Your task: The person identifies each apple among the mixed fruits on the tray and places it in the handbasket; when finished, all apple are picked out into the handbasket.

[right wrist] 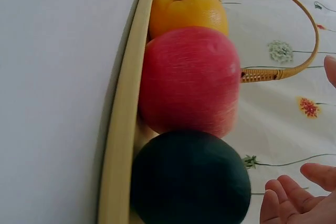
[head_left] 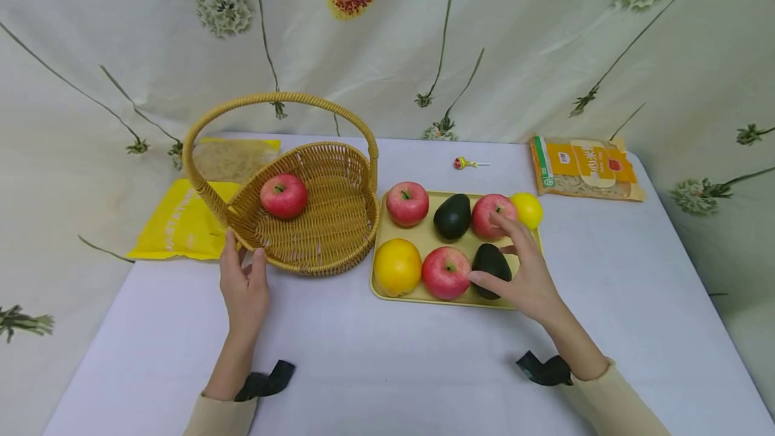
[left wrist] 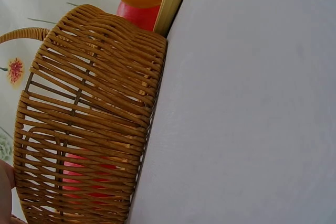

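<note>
My left hand [head_left: 245, 288] is at the front left of a wicker basket [head_left: 315, 241], its fingertips touching the rim. One red apple [head_left: 283, 196] lies inside the basket, showing through the weave in the left wrist view. My right hand [head_left: 527, 274] hovers over the right part of a pale yellow tray [head_left: 436, 299], thumb and fingers spread around the front avocado [head_left: 490, 270] without gripping it. Beside that avocado, in the front row, are an apple [head_left: 447, 273] and an orange [head_left: 397, 267]. Behind sit another apple [head_left: 408, 204], a second avocado [head_left: 452, 216] and an apple [head_left: 493, 216] partly behind my fingers.
A yellow fruit [head_left: 527, 210] is at the tray's back right corner. Yellow packages [head_left: 188, 224] lie left of the basket, partly behind it. A lollipop [head_left: 463, 163] lies behind the tray, and an orange-labelled grain bag [head_left: 587, 168] at the back right. The basket's tall handle [head_left: 284, 97] arches upward.
</note>
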Available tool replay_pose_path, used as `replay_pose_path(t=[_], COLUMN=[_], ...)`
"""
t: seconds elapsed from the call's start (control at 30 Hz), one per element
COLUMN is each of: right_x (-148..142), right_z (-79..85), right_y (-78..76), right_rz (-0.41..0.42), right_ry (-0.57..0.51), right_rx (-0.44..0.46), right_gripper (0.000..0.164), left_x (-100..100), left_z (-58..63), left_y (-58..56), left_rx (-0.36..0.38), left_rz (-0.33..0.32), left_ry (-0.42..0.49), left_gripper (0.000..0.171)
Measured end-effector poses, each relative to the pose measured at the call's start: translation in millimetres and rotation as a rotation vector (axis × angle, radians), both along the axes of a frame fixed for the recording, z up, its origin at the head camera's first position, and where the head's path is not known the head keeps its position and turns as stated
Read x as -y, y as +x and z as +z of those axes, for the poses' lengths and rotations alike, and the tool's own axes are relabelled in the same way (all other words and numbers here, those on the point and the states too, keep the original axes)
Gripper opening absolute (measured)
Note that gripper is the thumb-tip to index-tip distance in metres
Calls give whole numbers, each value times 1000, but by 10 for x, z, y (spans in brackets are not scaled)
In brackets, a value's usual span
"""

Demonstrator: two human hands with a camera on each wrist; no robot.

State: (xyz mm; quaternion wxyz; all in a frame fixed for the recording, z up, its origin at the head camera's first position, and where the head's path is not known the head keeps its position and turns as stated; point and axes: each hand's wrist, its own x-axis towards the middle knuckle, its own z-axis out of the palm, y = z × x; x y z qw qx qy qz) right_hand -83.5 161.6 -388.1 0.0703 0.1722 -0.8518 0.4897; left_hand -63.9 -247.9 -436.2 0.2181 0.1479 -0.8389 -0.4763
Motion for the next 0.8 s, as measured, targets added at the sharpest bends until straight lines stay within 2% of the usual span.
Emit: replay_pose_path(t=[0.23, 0.53, 0.8], right_x=[7, 38, 48], right_z=[-142, -212, -261], right_y=[-64, -77, -92], right_rz=[2, 19, 66], right_ry=[35, 39, 57], right_rx=[5, 134, 99], right_gripper=[89, 82, 81], left_x=[-2, 5, 8], left_z=[8, -2, -17], left_y=[-1, -2, -6], left_rx=[2, 4, -2], left_rz=[-5, -5, -6], left_ry=[18, 14, 17], left_gripper=[64, 64, 64])
